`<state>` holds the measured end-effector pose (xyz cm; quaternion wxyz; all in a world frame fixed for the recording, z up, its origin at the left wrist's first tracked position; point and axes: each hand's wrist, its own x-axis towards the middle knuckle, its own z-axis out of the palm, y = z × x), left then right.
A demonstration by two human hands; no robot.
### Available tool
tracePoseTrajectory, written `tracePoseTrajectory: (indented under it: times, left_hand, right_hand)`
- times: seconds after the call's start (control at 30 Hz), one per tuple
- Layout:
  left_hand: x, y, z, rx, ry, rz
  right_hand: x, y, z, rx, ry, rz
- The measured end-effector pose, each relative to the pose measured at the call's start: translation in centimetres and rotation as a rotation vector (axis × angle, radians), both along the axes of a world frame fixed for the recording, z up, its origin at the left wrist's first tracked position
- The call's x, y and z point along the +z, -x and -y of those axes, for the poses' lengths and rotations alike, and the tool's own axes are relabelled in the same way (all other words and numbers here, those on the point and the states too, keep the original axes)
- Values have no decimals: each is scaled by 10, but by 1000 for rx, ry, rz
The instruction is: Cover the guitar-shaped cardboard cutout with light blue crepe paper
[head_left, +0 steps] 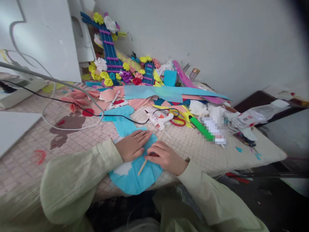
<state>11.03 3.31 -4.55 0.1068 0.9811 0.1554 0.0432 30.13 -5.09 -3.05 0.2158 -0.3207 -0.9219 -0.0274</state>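
Blue crepe paper (135, 181) lies in a rounded, creased shape at the table's front edge, with a white patch showing at its left. Flat on its upper part rests my left hand (133, 145), fingers extended toward the upper right, holding nothing. My right hand (166, 158) is just to the right, fingers curled round a thin wooden stick (143, 167), whose lower end points down-left over the blue paper. A narrower blue strip (123, 124) extends from the paper toward the back left.
Behind the hands are a white glue gun (160, 120) with a black cord, red-handled scissors (179, 121) and a green marker (201, 128). Paper flowers (105, 75) and crepe scraps line the wall. A white cable (72, 86) crosses the left side.
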Motion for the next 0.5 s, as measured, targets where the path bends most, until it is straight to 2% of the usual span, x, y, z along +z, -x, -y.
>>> tracePoseTrajectory:
  times: [0.3, 0.5]
  left_hand:
    - [0, 0, 0, 6, -26, -11]
    - [-3, -1, 0, 25, -32, 3]
  right_hand:
    - [-4, 17, 13, 68, 67, 9]
    - [1, 3, 10, -36, 95, -156]
